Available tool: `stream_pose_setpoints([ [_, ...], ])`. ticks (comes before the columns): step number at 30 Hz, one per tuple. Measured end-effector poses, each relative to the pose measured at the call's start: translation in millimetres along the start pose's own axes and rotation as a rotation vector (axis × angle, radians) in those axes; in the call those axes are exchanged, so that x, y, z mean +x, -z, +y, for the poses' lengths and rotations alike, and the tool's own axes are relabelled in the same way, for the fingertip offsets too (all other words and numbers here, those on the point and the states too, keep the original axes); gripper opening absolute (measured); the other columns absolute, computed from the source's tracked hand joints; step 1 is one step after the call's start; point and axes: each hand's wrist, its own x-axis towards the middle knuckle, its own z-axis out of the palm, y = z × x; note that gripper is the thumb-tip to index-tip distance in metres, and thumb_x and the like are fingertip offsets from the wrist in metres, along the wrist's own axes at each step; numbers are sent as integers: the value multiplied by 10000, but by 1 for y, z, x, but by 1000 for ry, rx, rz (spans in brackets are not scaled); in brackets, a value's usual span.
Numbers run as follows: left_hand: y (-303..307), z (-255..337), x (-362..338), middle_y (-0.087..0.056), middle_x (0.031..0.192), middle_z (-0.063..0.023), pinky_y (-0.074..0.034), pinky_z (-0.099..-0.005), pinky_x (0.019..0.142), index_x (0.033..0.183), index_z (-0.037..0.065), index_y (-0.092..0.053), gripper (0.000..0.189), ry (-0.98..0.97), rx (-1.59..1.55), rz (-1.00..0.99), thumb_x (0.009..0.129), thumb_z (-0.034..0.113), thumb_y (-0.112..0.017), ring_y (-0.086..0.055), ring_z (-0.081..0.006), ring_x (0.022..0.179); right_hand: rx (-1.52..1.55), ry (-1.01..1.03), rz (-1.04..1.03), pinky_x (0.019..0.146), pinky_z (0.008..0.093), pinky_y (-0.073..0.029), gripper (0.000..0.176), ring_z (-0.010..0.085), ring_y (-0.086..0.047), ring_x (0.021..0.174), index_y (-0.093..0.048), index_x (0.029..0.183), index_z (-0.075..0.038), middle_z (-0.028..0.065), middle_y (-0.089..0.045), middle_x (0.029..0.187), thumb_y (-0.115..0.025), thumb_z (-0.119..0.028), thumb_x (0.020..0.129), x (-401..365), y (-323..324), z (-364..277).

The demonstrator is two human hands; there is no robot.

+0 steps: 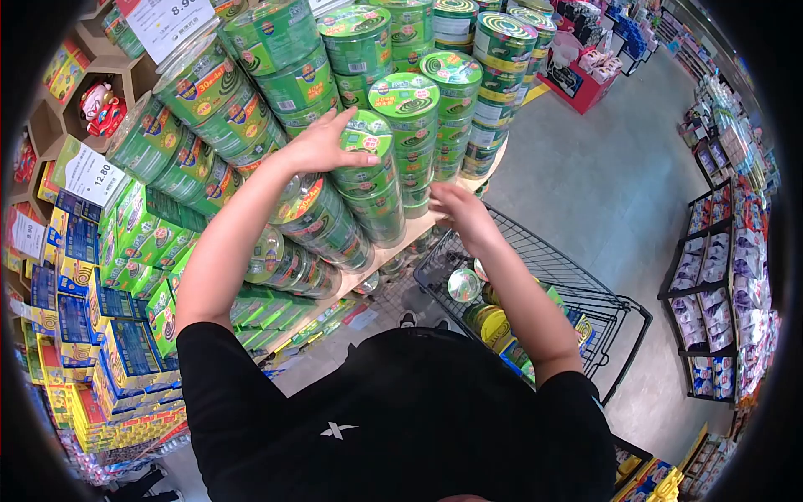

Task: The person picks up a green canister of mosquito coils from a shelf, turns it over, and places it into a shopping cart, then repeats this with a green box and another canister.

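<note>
My left hand (328, 147) reaches over a column of green round mosquito-coil tubs, fingers spread and thumb stretched out. It rests at the top tub (368, 132) of that column, whose lid shows a spiral. My right hand (462, 216) hangs near the lower part of the neighbouring columns, its fingers slightly bent and apart, with nothing visible in them. A second column (405, 99) of the same tubs stands between the two hands. Below my right forearm is a black wire shopping cart (577, 276) holding a clear-lidded round tub (464, 285) and several yellow and green packages.
The tubs stand in several columns on a light wooden shelf (400, 244). Blue and yellow boxes (77, 314) and price cards (90, 171) are at the left. Racks of packaged goods (711, 293) line the right side, across the grey aisle floor (577, 159). A red display bin (585, 79) stands farther back.
</note>
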Motion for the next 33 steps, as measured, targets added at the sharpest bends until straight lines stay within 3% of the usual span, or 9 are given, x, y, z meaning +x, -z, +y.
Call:
stream_pose_setpoints([
  [5, -9, 4, 5, -201, 1596, -353, -219, -527, 1218, 1616, 123, -174, 1327, -26, 157, 0, 629, 781, -769, -178, -497, 1499, 68, -98, 123, 880, 310, -456, 375, 132, -628, 1092, -586, 1339, -88, 6, -634, 1237, -598, -277, 1016, -56, 52, 60],
  [9, -11, 11, 6, -194, 1608, -333, -241, -528, 1209, 1625, 166, -155, 1320, -46, 178, -6, 622, 743, -791, -179, -504, 1496, 112, -153, 259, 922, 349, -477, 415, 164, -619, 1110, -588, 1341, -58, 38, -632, 1226, -614, -275, 988, -85, 92, 98],
  [15, -6, 26, 4, -249, 1585, -334, -285, -537, 1183, 1617, 154, -204, 1262, -3, 225, -2, 637, 685, -797, -261, -519, 1454, 151, -191, 354, 878, 349, -480, 397, 169, -627, 1087, -601, 1321, -66, 30, -634, 1224, -615, -284, 990, -112, 121, 128],
  [18, -6, 31, 3, -268, 1571, -343, -284, -537, 1183, 1610, 147, -231, 1248, 23, 244, 3, 636, 693, -790, -267, -530, 1446, 184, -183, 410, 817, 301, -474, 326, 123, -646, 992, -606, 1258, -93, -1, -655, 1126, -637, -269, 985, -117, 121, 139],
  [21, -8, 33, 5, -271, 1565, -351, -273, -541, 1187, 1608, 139, -231, 1249, 55, 250, 6, 636, 698, -781, -268, -538, 1443, 127, -199, 379, 880, 351, -480, 423, 180, -623, 1096, -581, 1347, -57, 46, -635, 1233, -591, -293, 997, -115, 122, 155],
  [33, -13, 32, 6, -297, 1550, -356, -272, -548, 1185, 1597, 129, -271, 1258, 77, 260, 40, 620, 751, -764, -291, -541, 1430, 117, -194, 363, 859, 334, -491, 422, 164, -603, 1067, -583, 1342, -48, 39, -638, 1189, -614, -276, 988, -108, 120, 169],
])
